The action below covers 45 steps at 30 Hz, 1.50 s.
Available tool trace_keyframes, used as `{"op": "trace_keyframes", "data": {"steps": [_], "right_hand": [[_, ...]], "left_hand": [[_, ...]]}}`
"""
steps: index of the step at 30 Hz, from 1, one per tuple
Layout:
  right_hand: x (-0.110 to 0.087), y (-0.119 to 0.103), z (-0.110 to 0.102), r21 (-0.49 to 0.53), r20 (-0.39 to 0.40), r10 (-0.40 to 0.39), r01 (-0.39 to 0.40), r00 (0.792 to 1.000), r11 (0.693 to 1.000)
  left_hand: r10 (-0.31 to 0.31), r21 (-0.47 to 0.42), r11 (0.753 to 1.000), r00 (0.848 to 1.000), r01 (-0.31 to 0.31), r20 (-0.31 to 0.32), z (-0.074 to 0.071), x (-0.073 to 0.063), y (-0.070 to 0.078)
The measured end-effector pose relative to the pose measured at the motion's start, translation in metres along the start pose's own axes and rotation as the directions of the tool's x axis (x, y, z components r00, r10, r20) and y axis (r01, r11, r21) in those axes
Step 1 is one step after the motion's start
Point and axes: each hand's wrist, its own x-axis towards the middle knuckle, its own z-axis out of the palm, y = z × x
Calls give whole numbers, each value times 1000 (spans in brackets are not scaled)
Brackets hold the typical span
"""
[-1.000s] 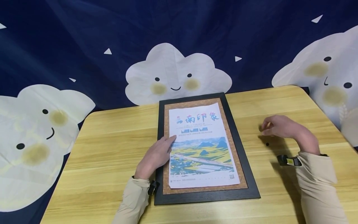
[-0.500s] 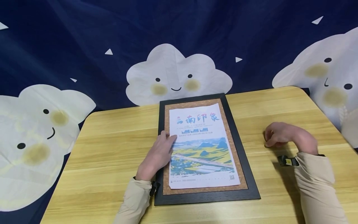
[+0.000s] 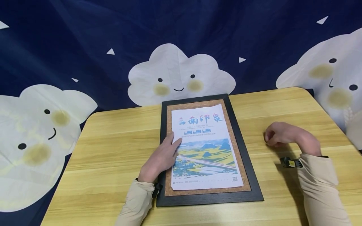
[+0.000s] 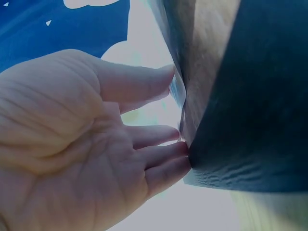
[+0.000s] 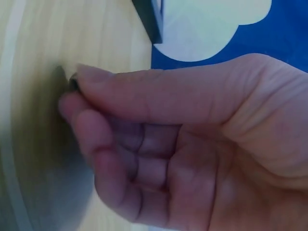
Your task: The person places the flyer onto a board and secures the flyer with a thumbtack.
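A white printed poster [image 3: 203, 157] with a landscape picture lies on a corkboard, whose black frame [image 3: 209, 198] surrounds brown cork [image 3: 240, 163]. My left hand [image 3: 159, 155] reaches across the frame's left side, thumb and index finger spread over the poster's left edge. In the left wrist view its fingers [image 4: 159, 154] are fairly straight, the lower fingertips at the board's edge. To the right of the board, my right hand [image 3: 285, 135] is just above the table. The right wrist view shows thumb and index finger pinching a small black piece [image 5: 73, 83], mostly hidden by the fingertips.
The light wood table [image 3: 113, 163] extends on both sides of the corkboard. Behind it hangs a dark blue cloth [image 3: 181, 25] with smiling white clouds, one cloud [image 3: 169, 66] directly behind the board's far edge.
My right hand came down onto the small black piece on the table and now lifts slightly with it pinched. The left hand's thumb and index finger have spread apart a little.
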Motion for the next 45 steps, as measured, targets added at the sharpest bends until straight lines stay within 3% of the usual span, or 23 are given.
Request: {"op": "trace_keyframes", "data": {"steps": [6,11,17,25,28,33,37,45], "right_hand": [[-2,-8,-1,28,-109,-29,33,994,999],[-2,-19,-2,3,-241,-75,78,968,997],[7,-37,-6,-40,-369,-154,150,917,988],[27,-73,-12,-71,-512,-241,239,824,968],[34,-88,-13,-82,-529,-259,256,808,963],[50,-110,-15,-84,-509,-270,265,817,960],[70,-119,-14,-24,-487,-267,293,832,956],[117,-122,0,289,-391,-150,276,908,917]], "left_hand": [[-1,-7,1000,999,2,41,0,1,0],[-14,-29,999,997,16,81,0,1,0],[-4,-27,1000,996,6,88,0,2,0],[-9,-33,999,996,12,90,0,1,0],[-9,-33,999,996,12,89,1,1,0],[-7,-16,1000,997,8,83,1,1,1],[-6,-5,1000,997,7,82,0,1,1],[0,-15,1000,997,1,83,0,1,1]]}}
